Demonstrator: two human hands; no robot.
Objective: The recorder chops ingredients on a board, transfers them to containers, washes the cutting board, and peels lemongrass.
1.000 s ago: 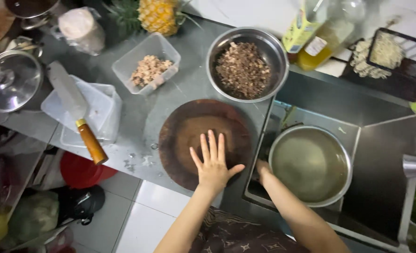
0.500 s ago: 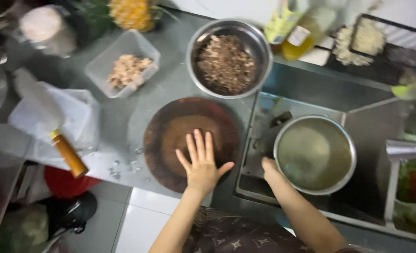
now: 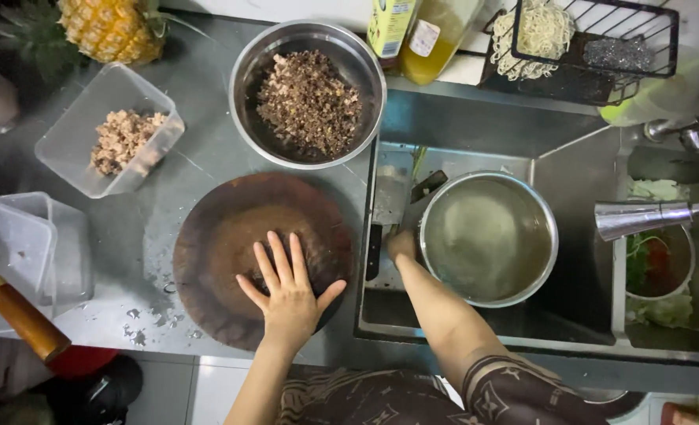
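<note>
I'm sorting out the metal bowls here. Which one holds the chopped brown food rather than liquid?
The steel bowl on the counter above the round board; the pot in the sink by the right hand holds cloudy liquid.

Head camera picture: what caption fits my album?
Left hand flat on round wooden board, right hand beside pot in sink.

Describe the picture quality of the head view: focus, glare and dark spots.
Head view: mostly sharp; the left hand flat on the round wooden board is crisp. Soft glare lies on the steel counter and the water pot. The lower-left corner and the sink fall into shadow; the edges bend slightly.
</note>
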